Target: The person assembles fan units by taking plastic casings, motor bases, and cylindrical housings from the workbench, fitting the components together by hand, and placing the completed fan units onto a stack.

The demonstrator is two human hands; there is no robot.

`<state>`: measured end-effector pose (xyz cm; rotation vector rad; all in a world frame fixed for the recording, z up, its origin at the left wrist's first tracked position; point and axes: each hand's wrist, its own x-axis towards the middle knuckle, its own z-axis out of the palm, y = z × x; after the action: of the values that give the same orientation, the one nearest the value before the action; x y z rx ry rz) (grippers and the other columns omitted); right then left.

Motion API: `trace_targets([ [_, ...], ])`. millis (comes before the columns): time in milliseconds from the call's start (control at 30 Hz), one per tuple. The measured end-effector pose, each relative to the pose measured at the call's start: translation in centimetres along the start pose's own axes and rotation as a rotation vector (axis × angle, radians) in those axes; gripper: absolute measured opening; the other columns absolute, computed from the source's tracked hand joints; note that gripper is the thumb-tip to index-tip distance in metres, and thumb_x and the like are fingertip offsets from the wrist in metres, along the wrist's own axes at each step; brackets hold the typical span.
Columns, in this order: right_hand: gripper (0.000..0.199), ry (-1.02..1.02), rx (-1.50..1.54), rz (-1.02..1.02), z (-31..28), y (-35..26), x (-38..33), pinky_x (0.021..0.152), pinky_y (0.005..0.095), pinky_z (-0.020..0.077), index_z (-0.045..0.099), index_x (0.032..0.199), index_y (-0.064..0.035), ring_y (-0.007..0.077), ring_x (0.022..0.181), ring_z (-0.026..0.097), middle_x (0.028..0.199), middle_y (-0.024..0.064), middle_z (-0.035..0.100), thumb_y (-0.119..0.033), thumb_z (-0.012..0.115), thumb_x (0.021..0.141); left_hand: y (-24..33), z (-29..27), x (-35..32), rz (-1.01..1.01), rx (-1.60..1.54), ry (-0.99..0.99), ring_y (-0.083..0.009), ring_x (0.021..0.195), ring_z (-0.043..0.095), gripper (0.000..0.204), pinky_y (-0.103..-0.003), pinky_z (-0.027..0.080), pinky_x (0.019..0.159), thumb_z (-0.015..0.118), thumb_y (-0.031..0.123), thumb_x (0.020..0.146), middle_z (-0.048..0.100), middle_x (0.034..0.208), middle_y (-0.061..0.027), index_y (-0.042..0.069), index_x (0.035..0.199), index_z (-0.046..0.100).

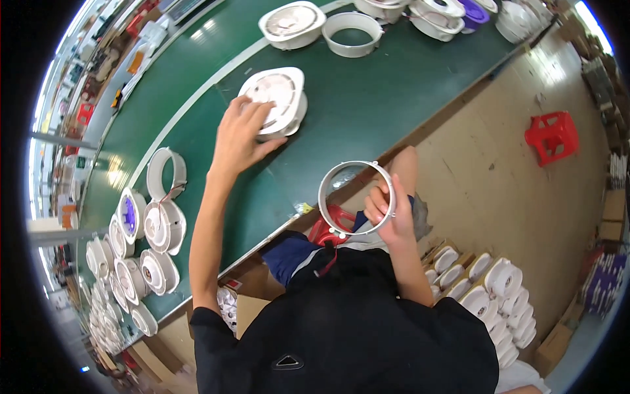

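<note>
My left hand (241, 136) is closed around the near side of a white round housing (285, 95) with a flat, squarish top flange, which is on the green table. Its fingers lie over the top and its thumb is at the lower edge. Over my lap, my right hand (394, 217) grips a thin white ring (321, 198) by its right side. The fingers curl through the opening. A short dark red lead (328, 264) shows just below the ring; whether it is attached to the ring, I cannot tell.
On the green tabletop (367, 98), a wide white ring (351, 39) and several housings (292, 23) stand along the far side. More white housings (157, 269) crowd the left, beside another ring (164, 174). A red stool (552, 136) stands on the floor at right; stacked white parts (502, 279) are at lower right.
</note>
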<state>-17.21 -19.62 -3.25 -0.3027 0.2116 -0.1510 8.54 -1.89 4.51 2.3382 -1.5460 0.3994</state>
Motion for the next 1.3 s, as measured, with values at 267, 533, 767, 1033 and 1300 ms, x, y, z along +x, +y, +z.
trace_targets([
  [267,0.038,0.032,-0.229,-0.111,1.1,0.8,-1.4,0.042,0.0262,0.0328,0.053,0.091,-0.0085,0.0144,0.043,0.038,0.051,0.0022,0.038,-0.039,0.034,0.104,1.8,-1.1,-8.9,-1.161,-1.289,0.490,-0.0107,0.083,0.062,0.046,-0.027,0.051,0.073,0.045,0.039,0.100,0.067,0.096,-0.0072,-0.002,0.115,0.058],
  [533,0.033,-0.057,-0.920,-0.530,4.5,-0.4,-1.7,0.060,0.0264,0.0516,0.051,0.107,0.0040,0.0165,0.067,0.063,0.086,0.0140,0.064,-0.024,0.062,0.094,4.2,-1.9,-16.1,-0.934,-0.256,0.319,-0.0309,0.108,0.055,0.028,-0.038,0.047,0.086,0.054,0.014,0.094,0.057,0.118,-0.0173,0.001,0.119,0.057],
  [767,0.025,-0.648,-2.069,-0.788,9.5,0.8,5.6,0.102,0.0512,0.0403,0.068,0.093,-0.0107,0.0310,0.107,0.055,0.091,0.0051,0.060,-0.004,0.070,0.069,5.4,-1.2,-16.4,-0.783,-0.259,0.333,-0.0355,0.114,0.053,0.035,-0.042,0.042,0.097,0.054,0.002,0.086,0.057,0.123,-0.0198,-0.002,0.122,0.054],
  [1033,0.019,-0.540,-2.143,-0.640,8.1,-1.0,6.2,0.099,0.0479,0.0434,0.068,0.092,-0.0080,0.0361,0.117,0.051,0.112,0.0119,0.057,-0.003,0.068,0.074,5.4,-2.1,-16.2,-0.596,-0.363,0.271,-0.0402,0.128,0.045,0.059,-0.046,0.040,0.102,0.068,0.007,0.069,0.042,0.143,-0.0228,0.005,0.127,0.056],
  [1300,0.018,-0.532,-1.904,-0.581,7.4,-0.1,6.4,0.091,0.0414,0.0473,0.065,0.087,-0.0031,0.0358,0.114,0.055,0.120,0.0146,0.058,-0.001,0.073,0.071,7.0,-0.9,-16.3,-0.516,-0.385,0.286,-0.0380,0.115,0.056,0.041,-0.042,0.049,0.087,0.072,0.003,0.069,0.049,0.135,-0.0219,0.010,0.109,0.068],
])
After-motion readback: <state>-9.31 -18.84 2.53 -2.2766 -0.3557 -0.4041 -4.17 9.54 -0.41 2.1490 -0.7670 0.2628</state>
